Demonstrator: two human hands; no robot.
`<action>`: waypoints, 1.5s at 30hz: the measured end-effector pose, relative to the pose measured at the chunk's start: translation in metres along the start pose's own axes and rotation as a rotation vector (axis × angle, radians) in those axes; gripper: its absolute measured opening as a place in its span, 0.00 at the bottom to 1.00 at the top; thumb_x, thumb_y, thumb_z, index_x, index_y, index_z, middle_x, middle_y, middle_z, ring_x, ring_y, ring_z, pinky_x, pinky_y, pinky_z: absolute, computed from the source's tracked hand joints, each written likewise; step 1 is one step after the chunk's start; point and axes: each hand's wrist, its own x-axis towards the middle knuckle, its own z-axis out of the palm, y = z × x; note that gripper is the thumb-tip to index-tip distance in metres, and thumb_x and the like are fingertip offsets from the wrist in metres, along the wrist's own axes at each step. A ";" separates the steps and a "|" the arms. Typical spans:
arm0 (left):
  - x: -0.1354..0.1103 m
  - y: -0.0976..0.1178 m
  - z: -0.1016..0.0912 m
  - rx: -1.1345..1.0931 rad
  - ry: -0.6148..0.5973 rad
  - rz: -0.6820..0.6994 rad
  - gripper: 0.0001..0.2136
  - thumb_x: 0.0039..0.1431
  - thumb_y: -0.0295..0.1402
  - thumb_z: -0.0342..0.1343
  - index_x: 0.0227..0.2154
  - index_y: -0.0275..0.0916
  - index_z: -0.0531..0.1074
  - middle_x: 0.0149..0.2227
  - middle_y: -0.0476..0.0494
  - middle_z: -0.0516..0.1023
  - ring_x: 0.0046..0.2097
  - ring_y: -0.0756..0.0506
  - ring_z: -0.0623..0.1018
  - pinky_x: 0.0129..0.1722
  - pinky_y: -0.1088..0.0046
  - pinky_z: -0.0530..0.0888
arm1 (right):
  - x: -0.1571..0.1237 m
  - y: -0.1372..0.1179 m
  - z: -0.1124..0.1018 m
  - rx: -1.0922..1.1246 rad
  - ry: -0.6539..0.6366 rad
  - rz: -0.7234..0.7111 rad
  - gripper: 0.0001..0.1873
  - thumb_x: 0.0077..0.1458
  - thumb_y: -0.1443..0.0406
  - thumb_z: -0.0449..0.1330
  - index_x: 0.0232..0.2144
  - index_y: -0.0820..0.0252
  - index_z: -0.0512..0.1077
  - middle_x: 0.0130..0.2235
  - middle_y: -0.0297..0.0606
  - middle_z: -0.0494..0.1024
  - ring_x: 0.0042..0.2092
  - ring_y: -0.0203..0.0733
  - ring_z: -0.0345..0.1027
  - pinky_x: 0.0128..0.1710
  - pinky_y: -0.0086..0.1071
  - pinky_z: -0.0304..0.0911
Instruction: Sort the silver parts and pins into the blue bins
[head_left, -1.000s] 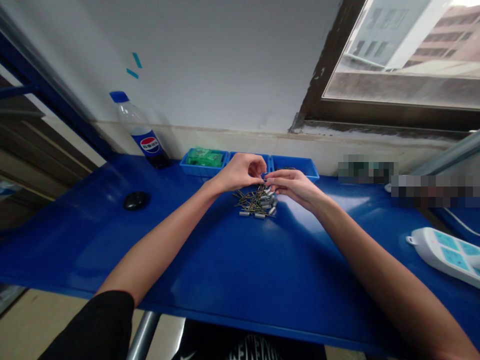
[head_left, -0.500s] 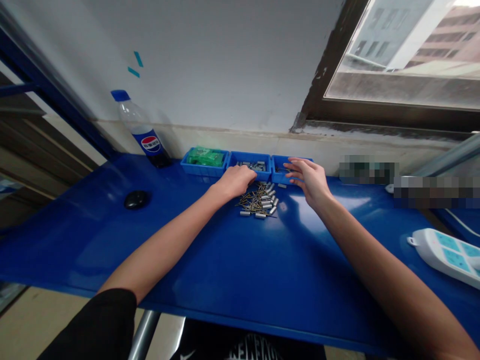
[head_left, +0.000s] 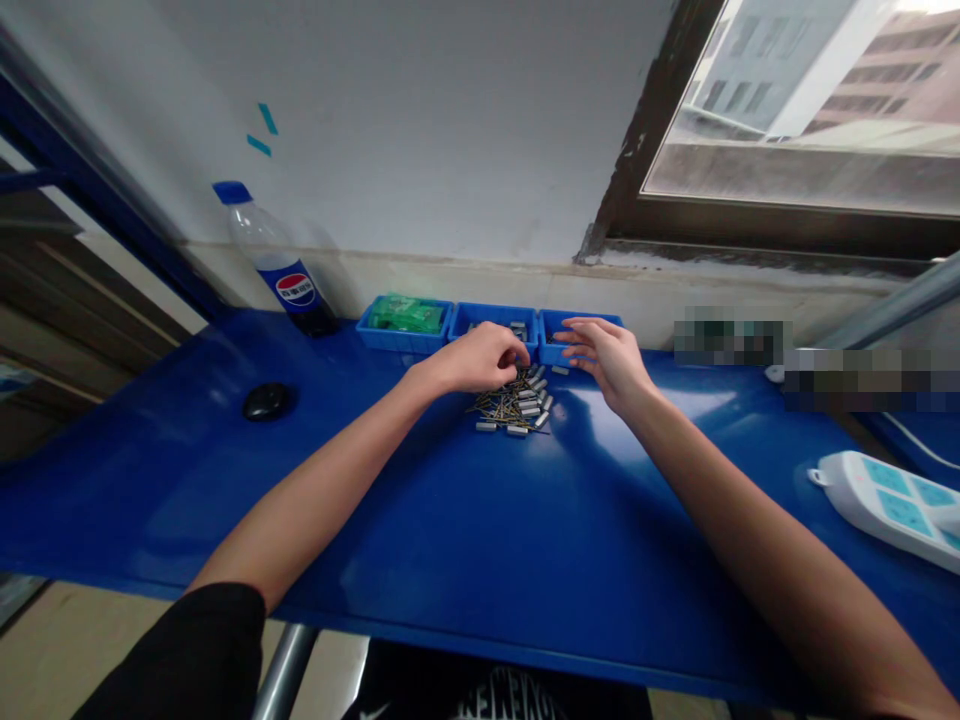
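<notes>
A pile of small metal pins and silver sleeves [head_left: 516, 407] lies on the blue table [head_left: 480, 540]. My left hand [head_left: 480, 357] rests at the pile's far left edge with its fingers curled; what they pinch, if anything, is hidden. My right hand [head_left: 609, 357] hovers just right of the pile, in front of the right blue bin [head_left: 581, 322], fingers apart and holding nothing. The middle blue bin [head_left: 495, 318] holds a few silver parts. The left blue bin [head_left: 405, 325] holds green parts.
A Pepsi bottle [head_left: 277, 270] stands at the back left against the wall. A black round object [head_left: 265, 401] sits left of the pile. A white power strip [head_left: 892, 500] lies at the right. The window is at the upper right.
A second ago both hands pinched together above the pile. My right hand then moved out to the right bin and opened; now it has drawn slightly back. My left hand dropped to the pile's edge.
</notes>
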 end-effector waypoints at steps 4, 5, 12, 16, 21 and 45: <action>0.002 -0.001 0.001 -0.252 0.138 -0.006 0.08 0.53 0.24 0.58 0.34 0.34 0.81 0.32 0.43 0.84 0.34 0.47 0.82 0.37 0.72 0.76 | -0.002 -0.001 0.001 -0.046 -0.093 0.028 0.06 0.56 0.63 0.65 0.33 0.61 0.79 0.34 0.42 0.85 0.27 0.33 0.73 0.26 0.25 0.67; 0.002 -0.001 0.001 -0.299 0.168 -0.012 0.06 0.53 0.25 0.59 0.32 0.35 0.81 0.32 0.43 0.84 0.34 0.47 0.83 0.38 0.72 0.77 | -0.003 -0.001 0.001 -0.070 -0.130 0.043 0.07 0.57 0.62 0.65 0.33 0.61 0.79 0.34 0.43 0.85 0.28 0.34 0.74 0.27 0.25 0.67; 0.002 0.002 0.000 -0.464 0.285 -0.049 0.05 0.53 0.31 0.64 0.30 0.34 0.79 0.31 0.41 0.84 0.33 0.46 0.83 0.38 0.70 0.79 | -0.005 0.008 0.003 -0.006 -0.396 0.111 0.10 0.54 0.60 0.71 0.36 0.60 0.80 0.35 0.42 0.85 0.33 0.36 0.78 0.35 0.27 0.73; 0.002 0.001 0.001 -0.446 0.266 -0.064 0.07 0.52 0.33 0.66 0.29 0.34 0.78 0.30 0.41 0.84 0.32 0.47 0.82 0.35 0.71 0.77 | -0.004 0.010 0.002 0.061 -0.409 0.117 0.11 0.48 0.63 0.75 0.35 0.60 0.81 0.34 0.40 0.84 0.33 0.35 0.76 0.38 0.27 0.75; 0.002 0.000 -0.002 -0.310 0.202 -0.075 0.07 0.55 0.34 0.65 0.30 0.34 0.79 0.29 0.42 0.83 0.31 0.48 0.80 0.33 0.73 0.74 | -0.004 0.009 0.002 0.103 -0.383 0.085 0.11 0.45 0.65 0.76 0.33 0.61 0.82 0.33 0.39 0.84 0.31 0.32 0.74 0.37 0.25 0.74; -0.007 -0.027 -0.007 0.096 -0.338 -0.171 0.13 0.48 0.18 0.59 0.36 0.34 0.82 0.30 0.44 0.83 0.30 0.48 0.78 0.29 0.74 0.67 | 0.001 0.004 0.000 0.033 0.064 -0.019 0.13 0.50 0.64 0.65 0.40 0.57 0.79 0.43 0.40 0.86 0.33 0.35 0.77 0.31 0.28 0.70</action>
